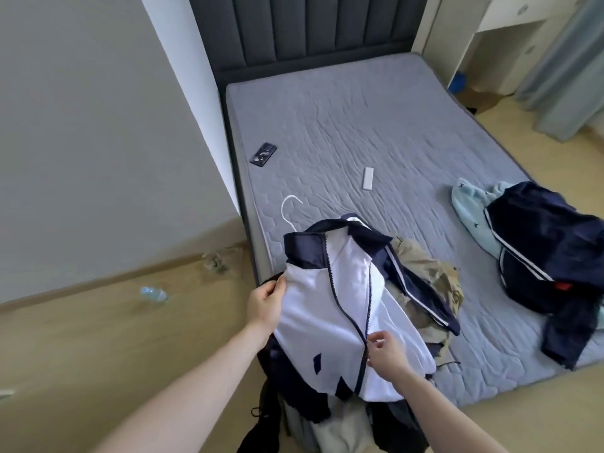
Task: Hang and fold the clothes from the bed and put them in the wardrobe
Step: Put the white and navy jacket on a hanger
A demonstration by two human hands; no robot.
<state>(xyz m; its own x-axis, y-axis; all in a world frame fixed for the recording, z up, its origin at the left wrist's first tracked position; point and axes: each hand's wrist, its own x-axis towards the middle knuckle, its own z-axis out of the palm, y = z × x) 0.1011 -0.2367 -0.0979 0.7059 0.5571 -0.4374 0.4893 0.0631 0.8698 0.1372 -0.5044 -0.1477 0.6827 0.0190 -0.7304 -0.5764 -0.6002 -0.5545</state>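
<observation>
A white and navy zip jacket (333, 308) lies on the near left corner of the grey bed (376, 132), on a white hanger whose hook (289, 207) sticks out past the collar. My left hand (264, 304) grips the jacket's left edge. My right hand (384, 353) pinches the zipper low on the front. Under the jacket lies a khaki garment (434, 273). At the bed's right edge sit a navy garment with white stripes (549, 250) and a light blue garment (470, 210).
A black phone (264, 154) and a small white remote (368, 178) lie on the mattress. A clear plastic bottle (153, 293) rests on the wooden floor at left. Dark clothes (313, 410) hang over the bed's near corner. A white cabinet (510, 44) stands at far right.
</observation>
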